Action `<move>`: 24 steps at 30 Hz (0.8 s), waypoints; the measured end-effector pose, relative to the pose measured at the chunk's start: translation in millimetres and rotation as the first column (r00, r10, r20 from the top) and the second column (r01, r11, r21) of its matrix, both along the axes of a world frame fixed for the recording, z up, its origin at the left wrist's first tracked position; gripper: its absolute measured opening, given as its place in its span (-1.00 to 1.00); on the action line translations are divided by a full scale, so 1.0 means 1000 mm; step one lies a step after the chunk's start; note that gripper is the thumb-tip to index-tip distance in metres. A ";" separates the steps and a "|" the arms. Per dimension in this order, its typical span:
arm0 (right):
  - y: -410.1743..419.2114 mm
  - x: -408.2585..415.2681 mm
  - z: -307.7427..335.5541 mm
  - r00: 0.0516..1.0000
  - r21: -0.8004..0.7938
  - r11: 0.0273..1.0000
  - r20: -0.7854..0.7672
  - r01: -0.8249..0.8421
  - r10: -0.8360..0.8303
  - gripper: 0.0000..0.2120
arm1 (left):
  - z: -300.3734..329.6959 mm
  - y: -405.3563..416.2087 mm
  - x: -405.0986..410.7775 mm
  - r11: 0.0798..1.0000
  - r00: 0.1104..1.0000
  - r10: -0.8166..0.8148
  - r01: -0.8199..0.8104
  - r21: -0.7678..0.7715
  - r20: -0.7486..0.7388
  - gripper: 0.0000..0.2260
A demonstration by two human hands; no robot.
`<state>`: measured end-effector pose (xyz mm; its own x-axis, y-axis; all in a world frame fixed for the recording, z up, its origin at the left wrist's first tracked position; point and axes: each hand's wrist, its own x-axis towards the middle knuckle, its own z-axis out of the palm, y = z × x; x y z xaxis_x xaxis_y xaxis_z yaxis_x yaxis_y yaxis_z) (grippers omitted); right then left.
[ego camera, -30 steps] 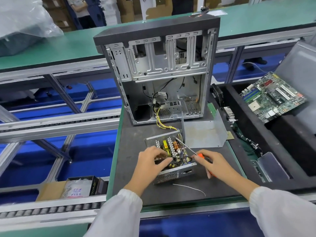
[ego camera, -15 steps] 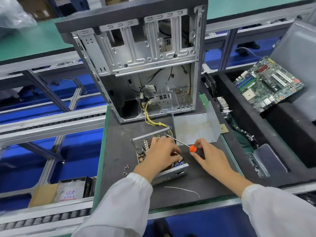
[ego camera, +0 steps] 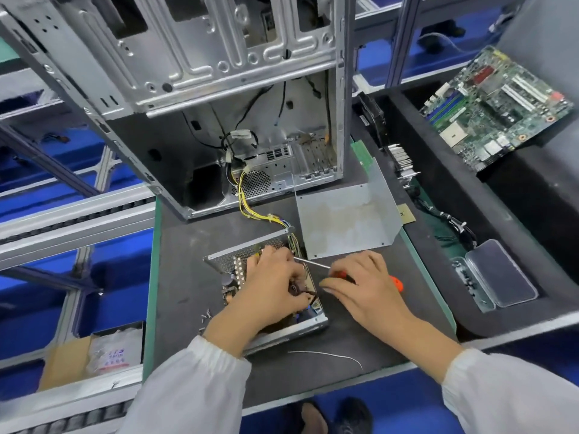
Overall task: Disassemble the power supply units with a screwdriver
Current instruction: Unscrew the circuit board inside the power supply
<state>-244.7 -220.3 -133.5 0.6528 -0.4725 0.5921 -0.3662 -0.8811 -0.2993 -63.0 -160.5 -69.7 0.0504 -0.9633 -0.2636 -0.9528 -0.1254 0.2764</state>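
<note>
A: Looking down on the dark surface (ego camera: 194,261), the power supply unit (ego camera: 282,324) sits near its front edge, with the green border close on the left and the open computer case (ego camera: 194,98) standing right behind it. Bare mat lies in front, where a thin white wire (ego camera: 326,355) rests.

B: And the bent metal cover (ego camera: 344,220) lies just beside the unit on the right, so room there is tight. Loose screws (ego camera: 205,316) sit by the unit's left side.

A: Left hand (ego camera: 272,292) is down inside the open unit, fingers curled over the components; what exactly it holds I cannot tell.

B: Right hand (ego camera: 363,286) grips the screwdriver (ego camera: 313,264), orange handle poking out behind the knuckles, shaft angled left into the unit, just above the left hand's fingers.

A: Compared with half a second ago, the view has dropped closer, and the case top is out of shot.

B: The orange handle is now mostly covered by the right hand.
</note>
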 end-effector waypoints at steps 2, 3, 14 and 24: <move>0.002 0.004 0.002 0.997 0.019 0.997 -0.019 -0.070 0.071 -0.90 | -0.002 0.005 0.001 0.999 0.999 -0.003 0.002 -0.039 -0.032 -0.82; 0.001 0.005 0.003 0.994 0.045 0.993 -0.030 -0.106 0.107 -0.89 | -0.003 0.006 0.002 0.998 0.999 -0.002 -0.001 -0.058 -0.054 -0.81; -0.011 0.021 0.020 0.873 0.375 0.900 -0.337 -0.221 0.354 -0.95 | -0.003 0.007 -0.001 0.996 1.000 0.004 -0.005 -0.093 -0.012 -0.72; -0.018 0.025 0.019 0.868 0.418 0.866 -0.281 -0.274 0.410 -0.89 | 0.008 0.008 0.000 0.989 0.926 0.122 -0.143 -0.031 -0.358 -0.72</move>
<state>-219.9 -238.4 -114.8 0.9416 -0.3105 0.1305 -0.2005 -0.8281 -0.5235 -63.0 -152.3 -61.3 0.0919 -0.9679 -0.2340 -0.7671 -0.2187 0.6031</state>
